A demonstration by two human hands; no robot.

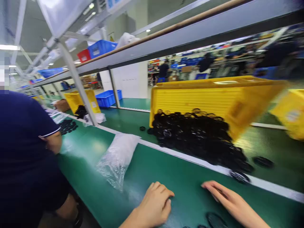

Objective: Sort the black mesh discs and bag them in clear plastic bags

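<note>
My left hand [156,204] is low over the green tabletop [152,158], knuckles up, fingers loosely bent and the thumb apart; nothing shows in it. To its right, my right hand [228,199] reaches in from the lower right edge with fingers stretched out, and I see nothing held there either. Just below the right hand lies a black plastic ring [215,220], cut off by the bottom edge along with parts of other black pieces. Beyond the hands, a big heap of black rings [194,136] spills from a tipped yellow crate [190,98].
A clear plastic bag with white contents [121,148] lies left of my hands. A co-worker in a dark shirt [23,142] stands at the left, beside more black pieces [68,126]. A white strip [180,155] runs along the table. Overhead is a shelf [166,41] on metal posts.
</note>
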